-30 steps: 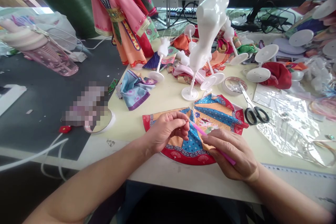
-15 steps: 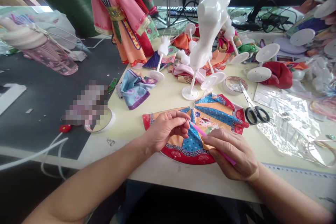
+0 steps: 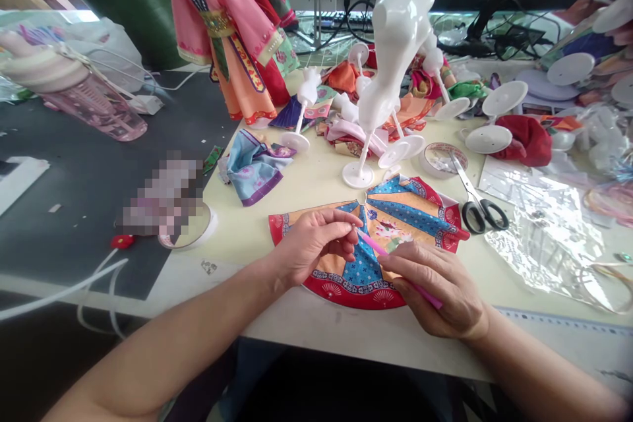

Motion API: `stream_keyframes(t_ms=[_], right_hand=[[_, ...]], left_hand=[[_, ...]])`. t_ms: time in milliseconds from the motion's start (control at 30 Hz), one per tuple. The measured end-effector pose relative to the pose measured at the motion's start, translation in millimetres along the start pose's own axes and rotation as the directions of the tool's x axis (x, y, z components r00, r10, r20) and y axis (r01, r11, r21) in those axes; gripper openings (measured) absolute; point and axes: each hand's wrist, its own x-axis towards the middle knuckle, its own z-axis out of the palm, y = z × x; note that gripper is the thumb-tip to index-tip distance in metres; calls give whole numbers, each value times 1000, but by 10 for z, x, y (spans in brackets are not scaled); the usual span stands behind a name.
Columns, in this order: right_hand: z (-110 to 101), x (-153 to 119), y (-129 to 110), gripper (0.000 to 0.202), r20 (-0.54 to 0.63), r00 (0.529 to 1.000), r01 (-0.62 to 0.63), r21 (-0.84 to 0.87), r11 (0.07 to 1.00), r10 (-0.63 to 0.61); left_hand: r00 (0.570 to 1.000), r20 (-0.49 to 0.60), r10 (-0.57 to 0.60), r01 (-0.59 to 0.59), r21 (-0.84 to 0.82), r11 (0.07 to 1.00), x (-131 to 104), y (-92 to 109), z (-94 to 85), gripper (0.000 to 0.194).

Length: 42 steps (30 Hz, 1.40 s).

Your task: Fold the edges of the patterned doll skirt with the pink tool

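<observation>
My right hand (image 3: 440,283) is closed around a slim pink pen-like stick (image 3: 373,244), its tip pointing up and left. That tip meets the pinched fingertips of my left hand (image 3: 321,241). Whatever the left fingers pinch is too small to make out. Beneath both hands a small doll-size skirt (image 3: 353,283) lies fanned out on the table, orange and blue with a red patterned border. Part of it is hidden by my hands. Black-handled scissors (image 3: 477,204) lie to its right.
A white mannequin (image 3: 390,59) stands behind the skirt. A tape roll (image 3: 445,159) and clear plastic bags (image 3: 548,250) lie at right. Blue cloth (image 3: 254,168), another tape roll (image 3: 205,234) and a pink bottle (image 3: 93,99) are at left. A dressed doll form (image 3: 222,33) stands behind.
Almost nothing differs. Both hands keep their place over the skirt, with the pink stick at most very slightly shifted.
</observation>
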Motion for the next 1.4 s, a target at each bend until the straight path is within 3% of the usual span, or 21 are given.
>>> stream_keyframes(t_ms=[667,1100,1267,1400], right_hand=[[-18,5,-4,31,-7,1000,-9,3,1000,9],[-28,33,-11,31,-21,1000,-11,6,1000,11],[-32,24,-12,34,-19,1000,-17,4,1000,17],[-40,-5,-8,34,-36,999,6,4,1000,-6]], left_hand=[[998,63,20,-22,36,999,-2,-25,-26,14],[998,70,2,-7,76,997,-30,20,-18,25],[999,40,2,-5,75,997,-26,36,-17,27],[996,-24,90,-87,94,992,-25,86,-40,23]])
